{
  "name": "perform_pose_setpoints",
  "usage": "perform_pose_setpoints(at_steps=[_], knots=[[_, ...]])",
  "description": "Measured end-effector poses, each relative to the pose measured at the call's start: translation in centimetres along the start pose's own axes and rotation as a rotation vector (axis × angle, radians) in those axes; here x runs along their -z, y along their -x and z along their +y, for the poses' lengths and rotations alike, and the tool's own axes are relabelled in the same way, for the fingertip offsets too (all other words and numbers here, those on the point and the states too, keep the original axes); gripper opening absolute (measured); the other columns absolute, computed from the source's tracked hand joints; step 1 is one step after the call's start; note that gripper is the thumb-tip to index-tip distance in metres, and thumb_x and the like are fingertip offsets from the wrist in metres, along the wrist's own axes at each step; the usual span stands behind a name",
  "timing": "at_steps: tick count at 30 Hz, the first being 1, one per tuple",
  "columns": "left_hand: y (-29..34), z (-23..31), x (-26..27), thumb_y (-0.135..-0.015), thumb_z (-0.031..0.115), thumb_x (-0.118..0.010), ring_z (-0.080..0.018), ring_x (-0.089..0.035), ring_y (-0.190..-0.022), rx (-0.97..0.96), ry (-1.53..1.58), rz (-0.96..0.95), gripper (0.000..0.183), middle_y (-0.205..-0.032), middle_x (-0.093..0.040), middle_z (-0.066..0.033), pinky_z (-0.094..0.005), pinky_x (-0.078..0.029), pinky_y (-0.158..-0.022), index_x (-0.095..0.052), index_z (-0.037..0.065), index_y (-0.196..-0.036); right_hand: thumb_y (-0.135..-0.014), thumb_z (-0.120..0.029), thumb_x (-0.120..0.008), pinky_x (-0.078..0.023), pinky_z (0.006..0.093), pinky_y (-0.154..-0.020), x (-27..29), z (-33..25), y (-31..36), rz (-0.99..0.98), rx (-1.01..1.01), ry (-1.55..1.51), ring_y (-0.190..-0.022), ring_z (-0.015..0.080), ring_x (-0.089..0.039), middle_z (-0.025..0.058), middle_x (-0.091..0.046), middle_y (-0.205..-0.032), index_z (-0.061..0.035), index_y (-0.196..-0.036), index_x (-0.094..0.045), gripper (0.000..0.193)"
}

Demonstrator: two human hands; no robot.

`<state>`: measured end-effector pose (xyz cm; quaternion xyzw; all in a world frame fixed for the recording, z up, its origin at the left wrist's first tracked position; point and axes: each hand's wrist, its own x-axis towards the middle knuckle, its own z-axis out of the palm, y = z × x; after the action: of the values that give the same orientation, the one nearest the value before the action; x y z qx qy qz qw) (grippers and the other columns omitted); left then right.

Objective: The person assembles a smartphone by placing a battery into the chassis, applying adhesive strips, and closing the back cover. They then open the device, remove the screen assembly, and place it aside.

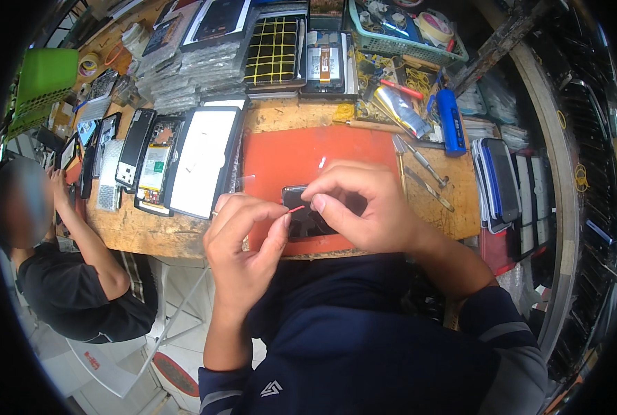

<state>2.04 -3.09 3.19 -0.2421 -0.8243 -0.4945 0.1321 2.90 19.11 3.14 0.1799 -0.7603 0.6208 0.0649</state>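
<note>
A small thin red strip is pinched between the thumb and forefinger of my left hand. Close beside it, the thumb and forefinger of my right hand are pressed together; whatever they hold is too small to make out. Below both hands a dark, glossy phone lies on an orange-red mat, partly hidden by my right hand.
Right of the mat lie tweezers and slim tools, with a blue cylinder behind. Opened phones and a white box stand left. Wrapped packs and a basket fill the back. Another person sits left.
</note>
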Motion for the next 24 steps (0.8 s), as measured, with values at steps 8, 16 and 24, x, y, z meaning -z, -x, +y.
perform_pose_setpoints(at_steps=[8, 16, 24], knots=[[-0.1, -0.5, -0.6, -0.083, -0.002, -0.083, -0.0276, -0.066, -0.085, -0.001, 0.006, -0.02, 0.013, -0.089, -0.072, -0.0096, -0.0382, -0.052, -0.078, -0.077, 0.002, -0.093, -0.093, 0.004, -0.077, -0.05, 0.0259, -0.062, 0.0, 0.4, -0.3, -0.065, 0.09, 0.167, -0.07, 0.0115, -0.065, 0.0053, -0.069, -0.086, -0.0006, -0.1, -0.075, 0.009], [0.6, -2.2, -1.5, -0.084, 0.002, -0.086, -0.0285, -0.068, -0.087, 0.063, 0.004, -0.073, 0.022, -0.097, -0.074, -0.0113, -0.039, -0.054, -0.08, -0.076, 0.003, -0.104, -0.092, 0.0, -0.077, -0.051, 0.0273, -0.062, 0.8, 1.6, 0.1, -0.122, -0.045, 0.202, -0.07, 0.0114, -0.064, 0.005, -0.067, -0.084, -0.002, -0.098, -0.074, 0.008], [1.6, -2.7, -1.0, -0.075, 0.007, -0.091, -0.0393, -0.064, -0.116, 0.012, -0.138, -0.376, 0.066, -0.123, -0.066, -0.0157, -0.0487, -0.051, -0.101, -0.063, 0.003, -0.134, -0.084, -0.011, -0.074, -0.057, 0.043, -0.068, 1.0, 4.1, -0.7, -0.098, -0.232, 0.44, -0.073, 0.0297, -0.074, 0.0119, -0.073, -0.079, -0.0034, -0.088, -0.073, 0.009]])
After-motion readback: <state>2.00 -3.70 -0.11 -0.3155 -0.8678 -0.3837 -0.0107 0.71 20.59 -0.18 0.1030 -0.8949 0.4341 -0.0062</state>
